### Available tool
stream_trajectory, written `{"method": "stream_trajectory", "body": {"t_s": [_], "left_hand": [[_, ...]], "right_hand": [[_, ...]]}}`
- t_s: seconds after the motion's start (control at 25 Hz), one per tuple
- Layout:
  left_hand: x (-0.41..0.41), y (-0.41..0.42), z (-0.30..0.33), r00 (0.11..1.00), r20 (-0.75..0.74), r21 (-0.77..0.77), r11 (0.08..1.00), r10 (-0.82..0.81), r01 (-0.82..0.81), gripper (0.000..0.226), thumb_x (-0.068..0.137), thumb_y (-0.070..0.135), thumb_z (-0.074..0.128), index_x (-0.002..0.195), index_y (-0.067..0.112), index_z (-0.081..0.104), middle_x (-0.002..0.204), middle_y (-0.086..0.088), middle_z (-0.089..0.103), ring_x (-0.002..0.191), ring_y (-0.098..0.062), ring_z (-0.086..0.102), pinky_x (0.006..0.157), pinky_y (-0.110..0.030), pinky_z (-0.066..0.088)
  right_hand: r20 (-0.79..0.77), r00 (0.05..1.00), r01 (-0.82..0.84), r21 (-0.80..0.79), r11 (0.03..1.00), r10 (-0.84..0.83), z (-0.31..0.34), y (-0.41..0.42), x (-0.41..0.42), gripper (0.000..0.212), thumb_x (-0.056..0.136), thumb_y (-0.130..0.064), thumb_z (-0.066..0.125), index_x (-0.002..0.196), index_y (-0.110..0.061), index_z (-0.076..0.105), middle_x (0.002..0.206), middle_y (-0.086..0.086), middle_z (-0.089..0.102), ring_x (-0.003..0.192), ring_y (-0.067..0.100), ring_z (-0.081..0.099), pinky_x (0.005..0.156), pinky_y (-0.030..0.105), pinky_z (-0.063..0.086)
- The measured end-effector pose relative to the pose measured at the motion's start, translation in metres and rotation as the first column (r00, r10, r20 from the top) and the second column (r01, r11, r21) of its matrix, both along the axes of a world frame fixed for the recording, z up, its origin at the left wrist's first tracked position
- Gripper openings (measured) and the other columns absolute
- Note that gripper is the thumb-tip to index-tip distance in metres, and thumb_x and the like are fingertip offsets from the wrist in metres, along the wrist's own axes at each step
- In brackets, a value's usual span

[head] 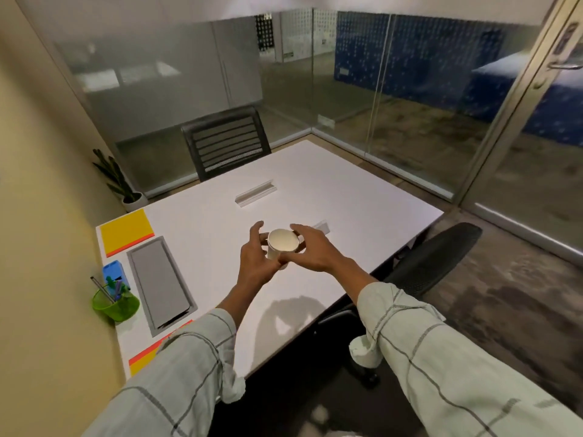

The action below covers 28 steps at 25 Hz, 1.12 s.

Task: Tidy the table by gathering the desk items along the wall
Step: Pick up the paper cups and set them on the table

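Note:
A white paper cup point(282, 242) is held over the middle of the white table point(347, 197). My left hand point(255, 260) curls around its left side, and my right hand point(310, 247) wraps its right side with the thumb under the rim. Along the left wall sit a yellow pad with an orange edge point(126, 230), a blue box point(114, 274) and a green mesh pen holder point(116, 305) with pens in it. A second yellow and orange pad point(142, 359) lies near the front left corner, partly hidden by my left sleeve.
A grey cable hatch point(159, 285) is set into the table near the wall. Two small metal flaps point(255, 192) stand mid-table. Black chairs stand at the far side point(225, 141) and the right point(432, 263). A potted plant point(121, 181) stands in the corner.

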<state>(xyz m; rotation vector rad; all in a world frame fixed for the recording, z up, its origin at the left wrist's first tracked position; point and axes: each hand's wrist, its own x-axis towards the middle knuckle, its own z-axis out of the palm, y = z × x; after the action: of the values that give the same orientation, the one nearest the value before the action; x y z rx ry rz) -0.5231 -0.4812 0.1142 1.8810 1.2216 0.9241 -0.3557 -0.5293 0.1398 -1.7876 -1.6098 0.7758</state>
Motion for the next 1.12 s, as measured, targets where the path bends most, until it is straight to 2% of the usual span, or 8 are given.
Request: {"method": "stream_trajectory", "body": {"t_s": [0.12, 0.32, 0.4, 0.44, 0.48, 0.56, 0.8, 1.12], "left_hand": [[0.056, -0.007, 0.018, 0.999, -0.012, 0.071, 0.996, -0.053, 0.054, 0.109, 0.059, 0.025, 0.09, 0.149, 0.011, 0.031, 0.119, -0.004, 0.066, 0.098, -0.021, 0.064, 0.081, -0.028, 0.052], [0.161, -0.028, 0.042, 0.985, 0.037, 0.23, 0.961, -0.167, 0.155, 0.113, 0.055, 0.036, 0.091, 0.147, 0.007, 0.033, 0.117, -0.008, 0.067, 0.095, -0.017, 0.061, 0.081, -0.03, 0.054], [0.206, -0.036, 0.047, 0.977, 0.059, 0.245, 0.951, -0.207, 0.187, 0.104, 0.055, 0.047, 0.088, 0.141, 0.01, 0.043, 0.12, -0.009, 0.067, 0.1, -0.02, 0.062, 0.08, -0.026, 0.054], [0.228, -0.039, 0.047, 0.971, 0.074, 0.252, 0.946, -0.227, 0.202, 0.094, 0.056, 0.051, 0.086, 0.135, 0.012, 0.05, 0.119, -0.008, 0.068, 0.101, -0.02, 0.064, 0.078, -0.018, 0.054], [0.252, -0.041, 0.046, 0.965, 0.091, 0.261, 0.941, -0.246, 0.215, 0.085, 0.056, 0.052, 0.085, 0.127, 0.015, 0.057, 0.116, -0.006, 0.069, 0.099, -0.019, 0.065, 0.074, -0.01, 0.051], [0.293, -0.041, 0.044, 0.959, 0.115, 0.26, 0.939, -0.261, 0.224, 0.073, 0.056, 0.048, 0.088, 0.117, 0.017, 0.062, 0.109, -0.003, 0.071, 0.093, -0.015, 0.065, 0.065, -0.004, 0.047], [0.4, -0.036, 0.037, 0.968, 0.085, 0.249, 0.946, -0.236, 0.209, 0.072, 0.056, 0.042, 0.09, 0.117, 0.016, 0.062, 0.109, -0.002, 0.069, 0.093, -0.011, 0.061, 0.065, -0.004, 0.046], [0.459, 0.02, 0.03, 0.988, 0.021, 0.256, 0.956, -0.151, 0.14, 0.071, 0.057, 0.037, 0.091, 0.116, 0.009, 0.063, 0.11, -0.01, 0.07, 0.09, -0.009, 0.058, 0.064, 0.0, 0.045]], "right_hand": [[0.128, 0.99, 0.054, 0.078, 0.995, -0.064, 0.027, -0.016, 0.051, 0.087, 0.07, -0.059, 0.078, 0.141, -0.02, 0.047, 0.141, 0.002, 0.053, 0.124, 0.022, 0.053, 0.102, 0.042, 0.048], [0.194, 0.966, 0.14, 0.171, 0.975, -0.172, 0.066, -0.047, 0.155, 0.074, 0.058, -0.06, 0.082, 0.118, -0.021, 0.062, 0.112, -0.003, 0.066, 0.095, 0.016, 0.064, 0.08, 0.036, 0.059], [0.199, 0.957, 0.175, 0.191, 0.966, -0.213, 0.073, -0.056, 0.196, 0.071, 0.057, -0.063, 0.081, 0.113, -0.022, 0.065, 0.106, -0.006, 0.067, 0.086, 0.012, 0.064, 0.073, 0.03, 0.057], [0.206, 0.952, 0.184, 0.201, 0.962, -0.225, 0.075, -0.059, 0.215, 0.07, 0.056, -0.064, 0.08, 0.111, -0.023, 0.066, 0.103, -0.007, 0.067, 0.082, 0.009, 0.063, 0.069, 0.027, 0.055], [0.217, 0.948, 0.187, 0.212, 0.959, -0.233, 0.076, -0.062, 0.237, 0.069, 0.056, -0.065, 0.079, 0.109, -0.023, 0.067, 0.101, -0.008, 0.067, 0.079, 0.007, 0.062, 0.066, 0.025, 0.052], [0.243, 0.944, 0.171, 0.225, 0.959, -0.225, 0.076, -0.065, 0.276, 0.067, 0.056, -0.068, 0.078, 0.106, -0.024, 0.067, 0.099, -0.008, 0.068, 0.076, 0.006, 0.061, 0.062, 0.022, 0.047], [0.239, 0.949, 0.148, 0.238, 0.96, -0.206, 0.068, -0.061, 0.385, 0.054, 0.055, -0.066, 0.077, 0.092, -0.029, 0.066, 0.089, -0.01, 0.068, 0.08, 0.01, 0.065, 0.065, 0.033, 0.058], [0.196, 0.971, 0.074, 0.292, 0.953, -0.136, 0.048, 0.003, 0.452, 0.064, 0.058, -0.067, 0.078, 0.102, -0.022, 0.066, 0.097, -0.003, 0.069, 0.085, 0.014, 0.066, 0.071, 0.034, 0.061]]}}
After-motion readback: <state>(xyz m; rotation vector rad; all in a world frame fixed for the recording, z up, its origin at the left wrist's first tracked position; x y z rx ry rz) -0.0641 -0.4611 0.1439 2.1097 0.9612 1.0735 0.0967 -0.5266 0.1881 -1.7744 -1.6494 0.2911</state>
